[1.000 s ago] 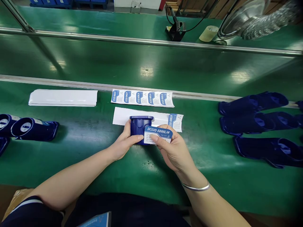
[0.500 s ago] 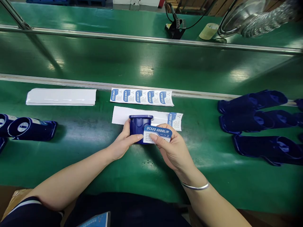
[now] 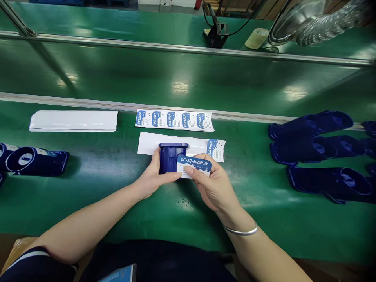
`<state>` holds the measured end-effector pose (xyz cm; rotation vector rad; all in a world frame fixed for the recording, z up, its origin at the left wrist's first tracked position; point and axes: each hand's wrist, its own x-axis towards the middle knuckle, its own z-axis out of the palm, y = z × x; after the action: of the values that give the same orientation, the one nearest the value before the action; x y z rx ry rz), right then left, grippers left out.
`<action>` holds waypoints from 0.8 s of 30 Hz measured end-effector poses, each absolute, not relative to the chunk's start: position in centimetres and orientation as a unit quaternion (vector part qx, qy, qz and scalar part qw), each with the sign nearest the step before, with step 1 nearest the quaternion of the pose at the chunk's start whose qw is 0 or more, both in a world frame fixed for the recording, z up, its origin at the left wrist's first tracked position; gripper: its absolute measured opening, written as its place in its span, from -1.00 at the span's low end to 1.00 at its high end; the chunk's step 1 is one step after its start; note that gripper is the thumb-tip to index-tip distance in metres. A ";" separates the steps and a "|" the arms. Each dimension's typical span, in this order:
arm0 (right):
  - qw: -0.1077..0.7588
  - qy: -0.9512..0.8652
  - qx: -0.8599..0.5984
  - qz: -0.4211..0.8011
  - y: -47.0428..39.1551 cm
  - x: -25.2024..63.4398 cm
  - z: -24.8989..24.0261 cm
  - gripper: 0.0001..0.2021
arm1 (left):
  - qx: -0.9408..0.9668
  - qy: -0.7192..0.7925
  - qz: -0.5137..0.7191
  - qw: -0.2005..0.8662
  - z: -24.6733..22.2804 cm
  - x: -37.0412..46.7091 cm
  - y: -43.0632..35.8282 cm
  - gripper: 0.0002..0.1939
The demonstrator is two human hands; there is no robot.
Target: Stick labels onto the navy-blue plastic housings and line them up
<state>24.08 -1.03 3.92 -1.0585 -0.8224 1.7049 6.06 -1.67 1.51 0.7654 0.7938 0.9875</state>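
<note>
My left hand grips a dark blue plastic housing from its left side, the thumb lying across the front at the label's lower left corner. Between thumb and fingers of my right hand is a blue and white label printed "DC52Q-5000L/H". The label lies over the right part of the housing's front; whether it sticks there I cannot tell. Behind the housing rests a white backing strip with one label at its right end. My right fingers behind the label are partly hidden.
A sheet of labels lies by the metal rail, left of it a stack of white strips. Labelled blue housings stand at the left, and several blue housings at the right. Tape sits beyond the rail.
My left thumb has slid slightly right, onto the label's lower left corner. The right hand keeps its pinch on the label; the whole view has shifted slightly.
</note>
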 end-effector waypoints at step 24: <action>0.466 -0.334 -0.449 0.685 -1.2 24.1 4.0 -0.67 | 0.369 0.378 0.436 0.729 2.2 6.0 -1.8 -0.12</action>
<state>24.14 -1.23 3.96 -1.1012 -0.8200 1.6819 6.02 -1.81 2.20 0.8120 0.8331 0.9614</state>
